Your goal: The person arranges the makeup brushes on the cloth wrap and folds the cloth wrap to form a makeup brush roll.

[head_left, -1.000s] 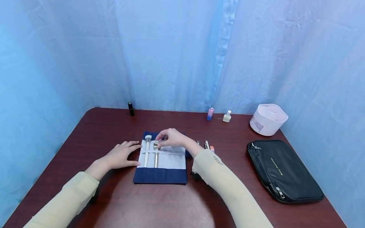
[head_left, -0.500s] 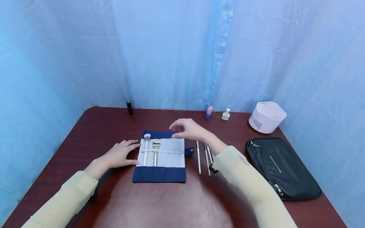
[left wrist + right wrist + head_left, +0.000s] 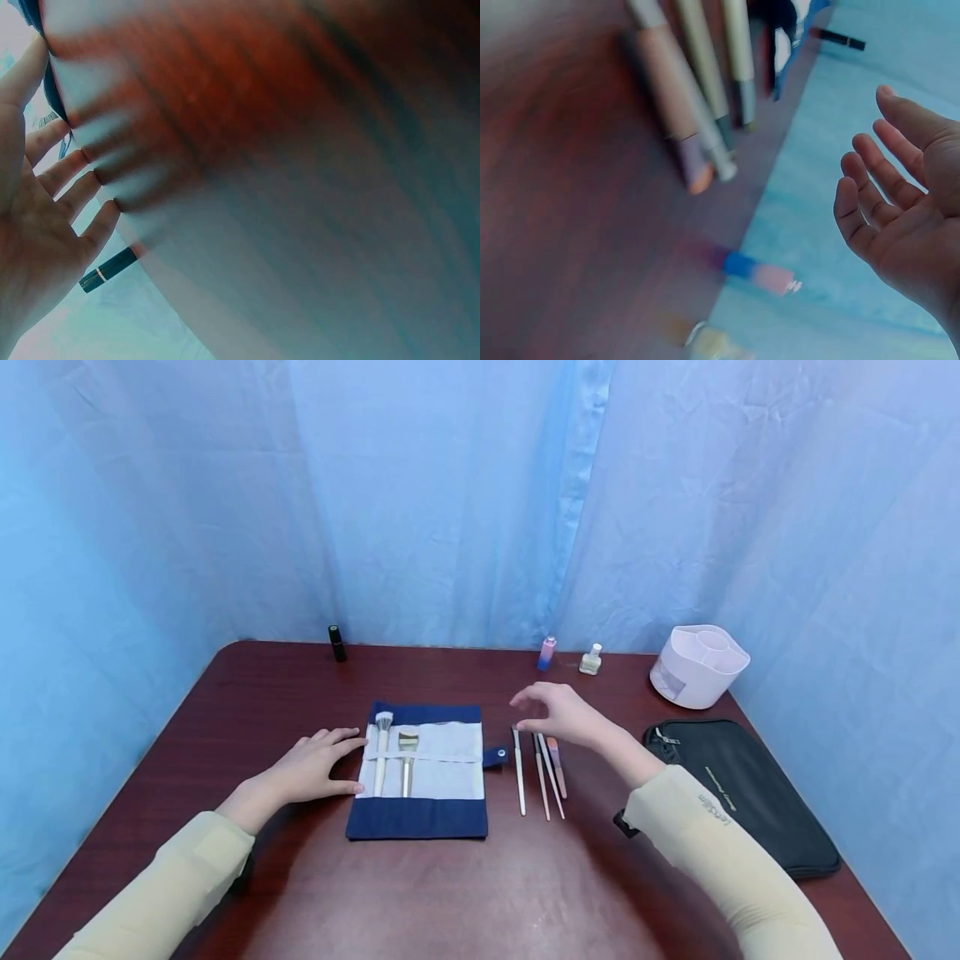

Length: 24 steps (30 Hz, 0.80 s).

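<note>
An unrolled navy and white brush roll (image 3: 450, 777) lies flat on the table. Under its white strap sit a white-handled makeup brush (image 3: 381, 764) and a flat-topped brush with a gold ferrule (image 3: 407, 768). My left hand (image 3: 313, 766) rests at the roll's left edge with fingers spread, as the left wrist view also shows. To the right of the roll lie several loose makeup brushes, among them a slim white one (image 3: 520, 777) and one with an orange tip (image 3: 557, 768). Above their far ends hovers my right hand (image 3: 562, 714), fingers loosely bent and holding nothing.
A black lipstick tube (image 3: 337, 643) stands at the back left. Toward the back right are a pink and blue bottle (image 3: 547, 653), a small clear bottle (image 3: 590, 661) and a white organizer (image 3: 697, 672). A black zip case (image 3: 750, 793) lies at the right, partly behind my right sleeve.
My right hand has let go of the gold-ferruled brush, leaving it in the roll, and has moved right to above the loose brushes. The left hand stays at the roll's edge.
</note>
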Available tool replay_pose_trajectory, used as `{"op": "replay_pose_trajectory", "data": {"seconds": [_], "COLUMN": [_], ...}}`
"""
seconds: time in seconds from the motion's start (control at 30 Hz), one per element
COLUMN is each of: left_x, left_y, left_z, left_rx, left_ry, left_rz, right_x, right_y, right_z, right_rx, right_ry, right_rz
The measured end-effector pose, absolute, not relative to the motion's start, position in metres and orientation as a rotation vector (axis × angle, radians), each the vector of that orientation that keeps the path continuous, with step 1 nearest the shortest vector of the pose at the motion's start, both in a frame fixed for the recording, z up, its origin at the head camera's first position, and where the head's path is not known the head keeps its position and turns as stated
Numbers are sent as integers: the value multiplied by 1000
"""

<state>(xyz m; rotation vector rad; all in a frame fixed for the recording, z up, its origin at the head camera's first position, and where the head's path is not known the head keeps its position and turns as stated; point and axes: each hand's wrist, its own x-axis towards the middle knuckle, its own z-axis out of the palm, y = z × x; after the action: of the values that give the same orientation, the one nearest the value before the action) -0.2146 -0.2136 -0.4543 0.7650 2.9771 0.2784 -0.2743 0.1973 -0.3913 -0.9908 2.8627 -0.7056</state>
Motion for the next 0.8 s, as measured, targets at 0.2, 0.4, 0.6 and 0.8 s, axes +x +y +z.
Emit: {"op": "replay_pose_trajectory", "data": {"seconds": [0.2, 0.4, 0.6, 0.8], "left_x": [-214, -214, -215, -214], "left_y": [-215, -215, -214, -214], "left_z": [-455, -455, -455, -453], "left_rx": [766, 763, 770, 771], "left_ry": [2973, 2972, 2971, 2973], "left_rz": [276, 282, 278, 289], "right_x": [-267, -265, -261, -262], "right_y": [226, 242, 250, 250], "right_z": [-413, -430, -437, -434], "right_rx": [-842, -560, -484, -433], "right_ry": [2877, 2768, 2683, 2581], "right_rz": [-699, -789, -801, -883]}}
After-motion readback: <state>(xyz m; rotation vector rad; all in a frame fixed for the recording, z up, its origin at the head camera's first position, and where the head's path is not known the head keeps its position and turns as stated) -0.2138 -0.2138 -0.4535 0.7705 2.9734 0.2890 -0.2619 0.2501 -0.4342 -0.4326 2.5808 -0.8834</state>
